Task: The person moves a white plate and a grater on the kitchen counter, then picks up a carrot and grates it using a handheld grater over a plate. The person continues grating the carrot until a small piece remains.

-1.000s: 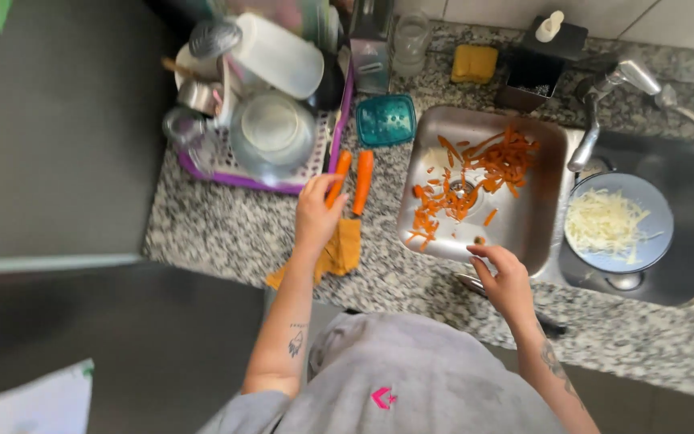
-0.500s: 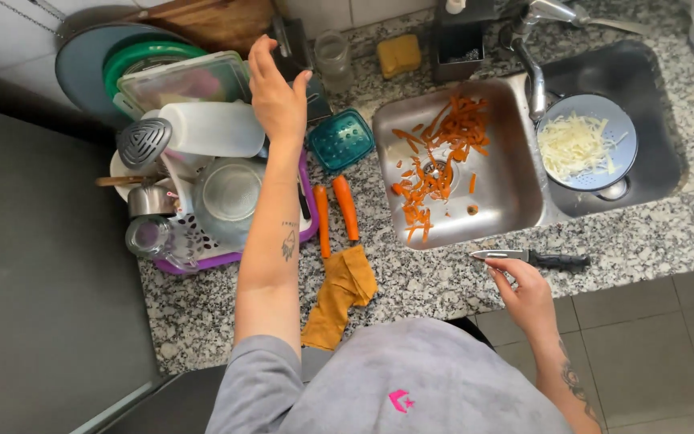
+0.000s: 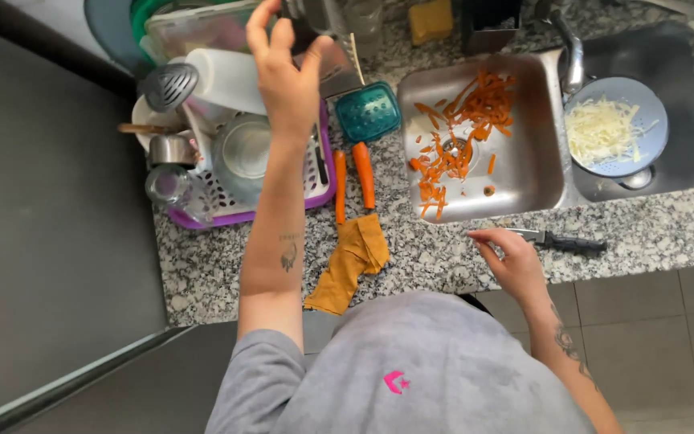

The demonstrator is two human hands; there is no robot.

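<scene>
My left hand (image 3: 284,76) is raised over the purple dish rack (image 3: 242,215), fingers curled on a metal grater (image 3: 337,68) at the rack's far right corner. My right hand (image 3: 512,259) rests on the granite counter's front edge, fingers apart and holding nothing. A black-handled knife (image 3: 562,240) lies just right of it. Two peeled carrots (image 3: 362,174) lie side by side on the counter between the rack and the steel sink basin (image 3: 540,173). Orange carrot peelings (image 3: 463,137) are scattered in that basin.
A crumpled orange cloth (image 3: 351,259) lies below the carrots. A teal tub (image 3: 368,112) sits behind them. The rack holds a glass jar, cups, a white bottle and a slotted ladle. A blue colander of shredded white food (image 3: 614,127) sits in the right-hand sink by the faucet (image 3: 572,50).
My left hand left the carrots, rose to the back of the rack and closed on the grater. My right hand let go of the knife, which now lies on the counter.
</scene>
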